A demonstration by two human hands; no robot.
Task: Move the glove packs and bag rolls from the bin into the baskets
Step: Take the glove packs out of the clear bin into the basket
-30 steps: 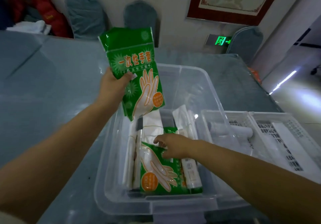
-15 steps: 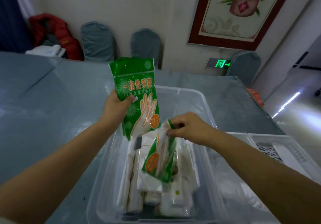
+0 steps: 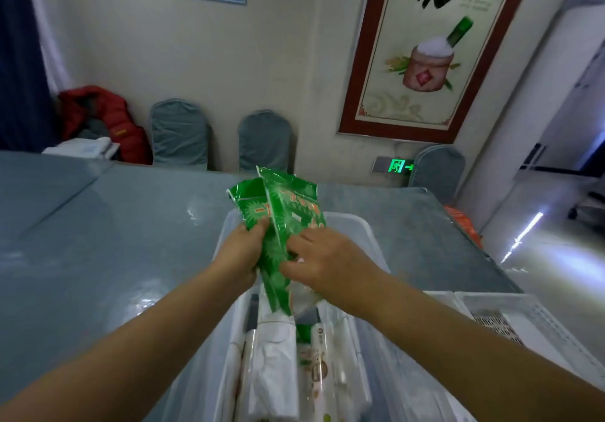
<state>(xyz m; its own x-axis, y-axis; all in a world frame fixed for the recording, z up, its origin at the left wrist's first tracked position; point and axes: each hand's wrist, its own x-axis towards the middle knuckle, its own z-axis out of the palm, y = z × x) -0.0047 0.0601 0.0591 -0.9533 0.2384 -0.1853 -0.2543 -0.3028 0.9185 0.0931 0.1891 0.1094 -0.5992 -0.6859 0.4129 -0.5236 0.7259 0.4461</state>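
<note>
White bag rolls [image 3: 275, 366] crowd the clear bin [image 3: 366, 235]; white baskets [image 3: 510, 310] sit beside it at right. Above it, left hand [image 3: 239, 251] and right hand [image 3: 324, 261] grip two crinkled green glove packs [image 3: 288, 212], fingers curled. Beyond lies open grey table [image 3: 114, 225].

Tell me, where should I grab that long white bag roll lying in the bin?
Grip the white bag roll around its middle, coming straight down from above. It lies flat and long in the clear bin, packed between other rolls, so probably only its top is free.

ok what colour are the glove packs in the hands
Green with white starburst print and orange lettering: the glove packs, seen in the head view.
</note>
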